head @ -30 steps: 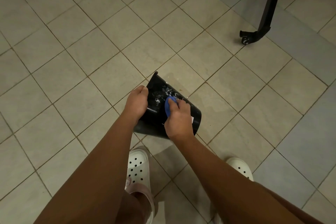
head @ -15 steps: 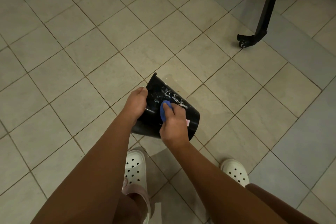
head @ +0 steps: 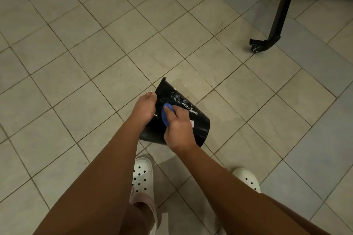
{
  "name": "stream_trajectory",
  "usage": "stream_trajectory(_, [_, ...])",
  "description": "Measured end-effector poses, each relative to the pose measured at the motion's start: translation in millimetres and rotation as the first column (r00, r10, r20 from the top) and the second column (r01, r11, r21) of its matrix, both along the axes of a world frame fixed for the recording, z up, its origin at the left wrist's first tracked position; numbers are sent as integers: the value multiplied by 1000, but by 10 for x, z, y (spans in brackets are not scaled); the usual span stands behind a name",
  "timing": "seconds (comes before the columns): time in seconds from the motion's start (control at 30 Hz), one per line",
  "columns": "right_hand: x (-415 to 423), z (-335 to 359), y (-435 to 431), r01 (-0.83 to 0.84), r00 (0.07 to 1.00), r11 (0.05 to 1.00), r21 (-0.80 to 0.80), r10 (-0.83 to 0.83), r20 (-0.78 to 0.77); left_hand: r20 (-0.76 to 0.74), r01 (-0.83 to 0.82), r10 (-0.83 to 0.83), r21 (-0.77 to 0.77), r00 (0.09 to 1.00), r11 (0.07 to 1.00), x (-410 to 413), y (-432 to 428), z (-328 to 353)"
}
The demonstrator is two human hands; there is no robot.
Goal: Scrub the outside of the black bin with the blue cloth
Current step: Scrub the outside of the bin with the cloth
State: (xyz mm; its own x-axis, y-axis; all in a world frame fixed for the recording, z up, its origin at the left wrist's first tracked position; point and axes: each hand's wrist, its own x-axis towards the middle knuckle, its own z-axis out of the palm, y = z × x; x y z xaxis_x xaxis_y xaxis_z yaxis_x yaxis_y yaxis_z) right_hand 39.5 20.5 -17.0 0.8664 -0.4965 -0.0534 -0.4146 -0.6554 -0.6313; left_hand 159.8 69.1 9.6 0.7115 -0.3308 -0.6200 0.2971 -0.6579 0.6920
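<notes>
**Step in hand.** Scrubbing of the outer wall is under way. The right hand (head: pixel 178 129) has its grip clamped on the blue cloth (head: pixel 165 113), fingers curled round it, and presses it against the wall of the black bin (head: pixel 198 126). The left hand (head: pixel 144 109) steadies the work: its grip is clamped on the bin's wider edge, fingers curled over it. White suds (head: pixel 179 99) streak the wall at 1 o'clock from the cloth, so that patch appears to be lathered.

**Position.** The bin is low over the tiled floor (head: pixel 76 63), at 12 o'clock from the white clogs (head: pixel 142 175). Whether it touches the floor cannot be told. A black caster leg (head: pixel 275 25) stands well apart at 2 o'clock.

**Orientation.** The bin lies tipped on its side. Its long axis runs from 10 o'clock to 4 o'clock. The wider end, judged to be the mouth, points to 10 o'clock; the narrower rounded end points to 4 o'clock.

**Next move.** Only the upward-facing wall is within reach of the cloth. The next move probably calls for strokes along the axis toward 4 o'clock. The left hand would then roll the bin about that axis to present the unscrubbed wall.
</notes>
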Motion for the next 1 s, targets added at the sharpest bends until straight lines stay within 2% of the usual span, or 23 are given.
stream_trajectory(0.1, [163,6,-130,-79,997,997,-15,79,13,-12,-20,20,-20,1000,1000,-7,8,-4])
stream_trajectory(0.27, [151,2,-162,82,991,997,-5,-82,-110,-64,-54,52,-31,997,998,-11,2,-5])
stream_trajectory(0.5, [170,37,-8,-124,990,992,7,123,62,-120,-98,89,-74,989,992,-4,30,-20])
stream_trajectory(0.7, [261,78,-153,77,992,997,-10,-77,-102,-115,-38,36,-13,993,999,-24,-20,14])
stream_trajectory(0.87, [222,109,-4,-40,999,998,-39,39,-7,-112,-22,21,-4,993,1000,-39,-20,-14])
stream_trajectory(1.0, [351,137,-139,-21,997,999,-50,17,-79,-89,-5,5,-1,996,1000,-13,-31,-37])
